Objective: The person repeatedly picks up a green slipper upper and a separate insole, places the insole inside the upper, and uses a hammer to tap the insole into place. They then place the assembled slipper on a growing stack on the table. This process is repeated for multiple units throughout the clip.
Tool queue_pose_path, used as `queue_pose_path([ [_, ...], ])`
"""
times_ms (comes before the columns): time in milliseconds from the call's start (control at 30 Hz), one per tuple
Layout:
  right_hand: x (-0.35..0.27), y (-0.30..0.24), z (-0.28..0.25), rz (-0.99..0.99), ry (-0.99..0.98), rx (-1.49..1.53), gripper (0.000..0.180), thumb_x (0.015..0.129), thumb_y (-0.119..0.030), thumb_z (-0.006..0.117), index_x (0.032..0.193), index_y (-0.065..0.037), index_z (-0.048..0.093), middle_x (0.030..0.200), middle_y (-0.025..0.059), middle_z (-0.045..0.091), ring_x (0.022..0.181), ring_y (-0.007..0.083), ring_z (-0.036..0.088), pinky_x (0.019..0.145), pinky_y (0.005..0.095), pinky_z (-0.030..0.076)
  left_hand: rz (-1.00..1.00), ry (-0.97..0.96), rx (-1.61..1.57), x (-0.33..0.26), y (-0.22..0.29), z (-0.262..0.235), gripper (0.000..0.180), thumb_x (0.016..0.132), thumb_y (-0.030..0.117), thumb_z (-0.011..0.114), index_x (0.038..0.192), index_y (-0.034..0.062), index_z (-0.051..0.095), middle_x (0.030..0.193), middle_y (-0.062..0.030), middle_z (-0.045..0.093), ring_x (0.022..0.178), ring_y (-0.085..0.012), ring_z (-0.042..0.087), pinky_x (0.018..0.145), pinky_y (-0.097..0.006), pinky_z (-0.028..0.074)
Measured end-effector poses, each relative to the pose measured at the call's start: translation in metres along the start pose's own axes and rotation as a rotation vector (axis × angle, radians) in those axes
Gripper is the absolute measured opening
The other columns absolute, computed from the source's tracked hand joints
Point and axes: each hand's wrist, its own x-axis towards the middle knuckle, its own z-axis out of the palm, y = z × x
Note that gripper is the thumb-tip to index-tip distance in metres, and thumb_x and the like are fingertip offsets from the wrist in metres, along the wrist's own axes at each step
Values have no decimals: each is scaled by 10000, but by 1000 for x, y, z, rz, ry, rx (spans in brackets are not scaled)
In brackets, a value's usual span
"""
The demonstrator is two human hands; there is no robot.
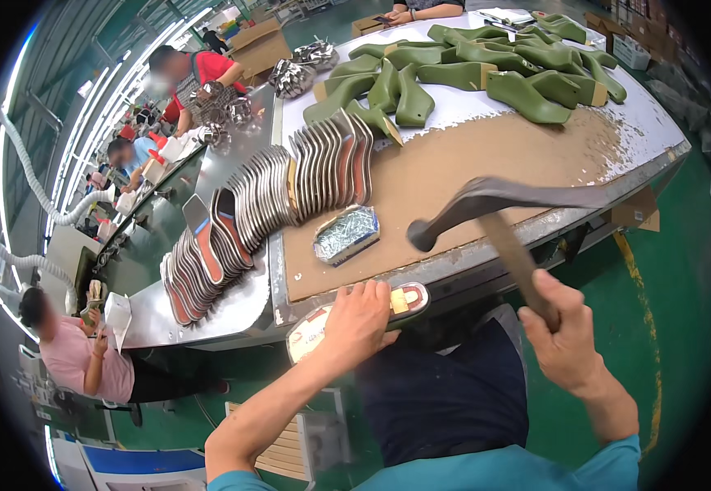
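Left hand (pixel 355 321): palm down, fingers curled across the middle of a shoe form (pixel 409 299), which lies on my near side of the nail box (pixel 347 237). Form looks hard and stiff, moderate in weight; smooth sides may slip, so I'd grip round the waist, ends bare. Right hand (pixel 564 335): closed round the lower handle of a hammer (pixel 507 245), its dark head raised to the right of the nail box. I judge it head-heavy, rigid, hardly fragile; best held low and firmly on the wood, lest it twist.
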Motion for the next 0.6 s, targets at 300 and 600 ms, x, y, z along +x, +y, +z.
queue_pose_path([
  [300,-42,10,24,126,-104,-1,409,833,-11,669,1220,-30,540,988,181,648,787,273,671,685,343,550,18,10,-12,2,3,-4,595,638,332,807,1023,15,482,941,-128,563,925,-290,572,785,-398,418],
  [600,-21,-4,8,189,-50,82,406,841,0,649,1230,-70,555,769,147,613,584,257,606,509,319,483,-18,-29,-30,1,4,-6,595,642,315,802,1032,2,481,949,-136,567,934,-296,571,807,-408,418],
])
